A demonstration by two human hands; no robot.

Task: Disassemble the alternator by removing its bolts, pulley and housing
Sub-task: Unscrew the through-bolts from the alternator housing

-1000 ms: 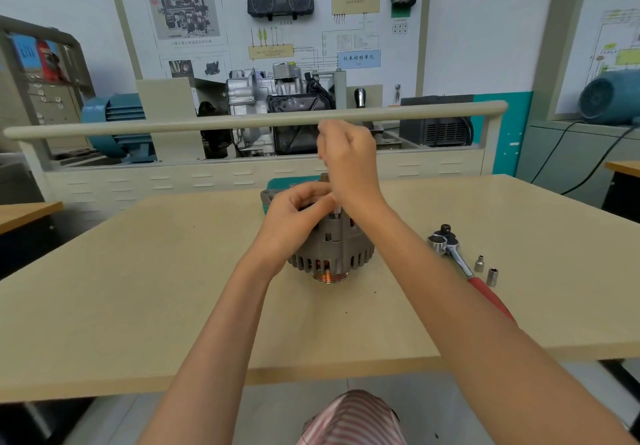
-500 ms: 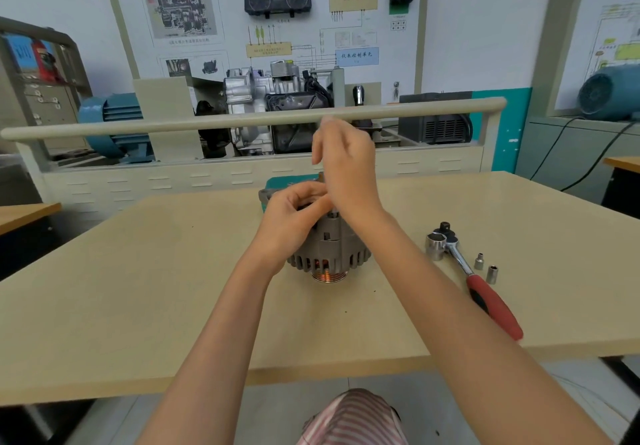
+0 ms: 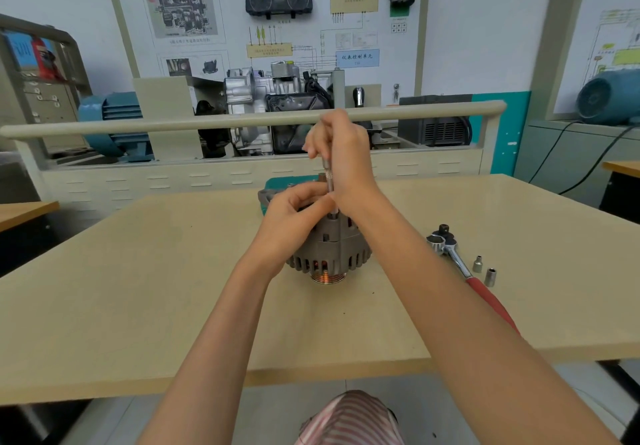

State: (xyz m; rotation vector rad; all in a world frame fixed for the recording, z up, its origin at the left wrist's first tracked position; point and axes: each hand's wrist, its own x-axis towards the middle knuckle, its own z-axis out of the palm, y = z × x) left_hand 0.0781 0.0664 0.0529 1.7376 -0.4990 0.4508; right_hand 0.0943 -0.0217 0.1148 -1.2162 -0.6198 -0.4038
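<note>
A single alternator [image 3: 330, 250] stands near the middle of the pale, matt, wood-grain bench [image 3: 138, 289], its grey cast-metal housing ribbed with a ring of cooling slots through which copper windings glint, and a grooved pulley [image 3: 328, 277] showing under it against the bench top. A slim, round steel driver shaft [image 3: 330, 188] with a knurled band stands upright on the top edge of the housing. The right hand [image 3: 341, 154] is above it, fingers curled round the upper end of the shaft. The left hand [image 3: 294, 216] rests on the top of the alternator, its fingers bent and its thumb and forefinger closed on the lower part of the shaft; whether they truly pinch it or only steady it is hard to tell, since the hands overlap there. To the right on the bench lies one ratchet wrench [image 3: 464, 271] with a polished chrome head and stem and a smooth red handle, a large socket on its head. Just beside the stem stand two small cylindrical chrome sockets [image 3: 484, 271], upright and slightly apart. A teal flat object [image 3: 291, 181] peeps out behind the alternator.
</note>
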